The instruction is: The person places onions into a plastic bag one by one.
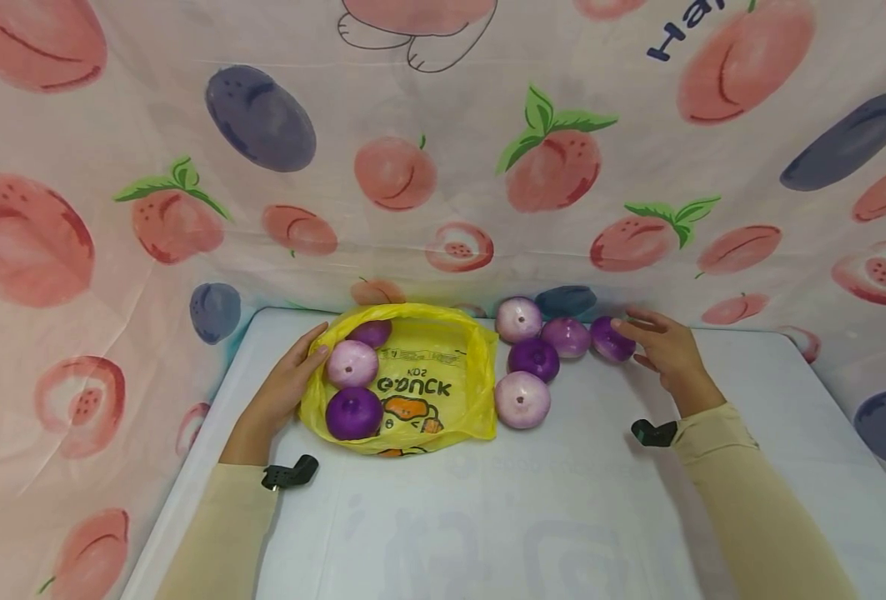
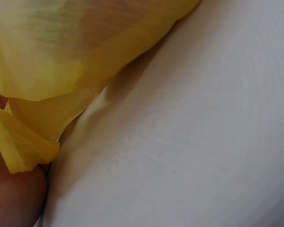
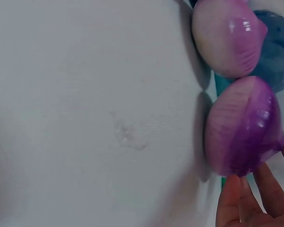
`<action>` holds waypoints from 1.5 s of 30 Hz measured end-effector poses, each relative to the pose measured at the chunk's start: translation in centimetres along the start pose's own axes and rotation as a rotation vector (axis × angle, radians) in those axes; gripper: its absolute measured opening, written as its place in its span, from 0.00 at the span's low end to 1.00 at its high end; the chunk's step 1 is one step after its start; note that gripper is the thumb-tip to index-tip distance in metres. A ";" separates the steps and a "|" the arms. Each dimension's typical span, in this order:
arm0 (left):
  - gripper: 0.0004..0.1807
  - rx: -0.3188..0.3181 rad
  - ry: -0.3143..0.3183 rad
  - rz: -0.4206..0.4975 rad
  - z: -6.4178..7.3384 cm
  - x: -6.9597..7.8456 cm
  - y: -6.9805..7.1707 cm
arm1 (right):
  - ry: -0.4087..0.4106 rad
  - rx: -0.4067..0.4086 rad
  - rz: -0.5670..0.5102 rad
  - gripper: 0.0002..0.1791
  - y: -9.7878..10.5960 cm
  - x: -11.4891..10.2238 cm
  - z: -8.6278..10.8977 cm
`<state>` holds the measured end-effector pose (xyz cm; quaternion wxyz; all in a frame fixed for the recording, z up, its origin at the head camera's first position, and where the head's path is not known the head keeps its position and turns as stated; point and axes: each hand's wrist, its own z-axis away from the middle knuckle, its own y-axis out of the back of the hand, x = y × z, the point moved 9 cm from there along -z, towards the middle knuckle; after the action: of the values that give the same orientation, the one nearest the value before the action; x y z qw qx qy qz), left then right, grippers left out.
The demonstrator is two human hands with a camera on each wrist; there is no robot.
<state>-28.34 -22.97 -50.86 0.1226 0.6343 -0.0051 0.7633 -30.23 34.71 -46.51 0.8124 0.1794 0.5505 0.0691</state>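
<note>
A yellow plastic bag (image 1: 480, 375) with a printed duck lies with its mouth open on the table. Three red onions are inside along its left side, among them a dark purple onion (image 1: 354, 413) and a paler onion (image 1: 352, 363). My left hand (image 1: 287, 382) pinches the bag's left rim, thumb over the edge and the other fingers outside. Across the table my right hand (image 1: 663, 346) reaches to the rightmost red onion (image 3: 244, 127), fingers spread and fingertips (image 3: 231, 187) at its side. Close beside that onion sits another purple onion (image 1: 566, 337).
More red onions, one pale onion (image 1: 518, 320) at the back and another pale onion (image 1: 522, 400) in front, cluster right of the bag. The white table (image 1: 563, 517) meets a fruit-printed cloth (image 1: 450, 108) behind. Both wrists wear black cameras.
</note>
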 end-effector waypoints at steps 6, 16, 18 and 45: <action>0.38 0.004 0.001 -0.015 0.0 -0.1 0.1 | -0.019 -0.012 -0.025 0.53 -0.2 0.8 -0.5; 0.38 0.004 -0.007 -0.020 -0.1 -0.1 0.1 | -0.023 0.004 0.013 0.53 -0.7 1.4 -0.8; 0.37 0.002 -0.008 -0.016 -0.1 -0.1 0.0 | -0.025 0.006 0.021 0.54 -0.7 1.5 -0.9; 0.36 0.010 -0.013 -0.039 0.0 0.1 0.0 | -0.050 -0.009 -0.087 0.53 -0.9 1.8 -0.7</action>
<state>-28.34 -22.98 -50.78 0.1341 0.6399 0.0104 0.7566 -30.23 34.56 -48.64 0.8289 0.1531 0.5372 0.0319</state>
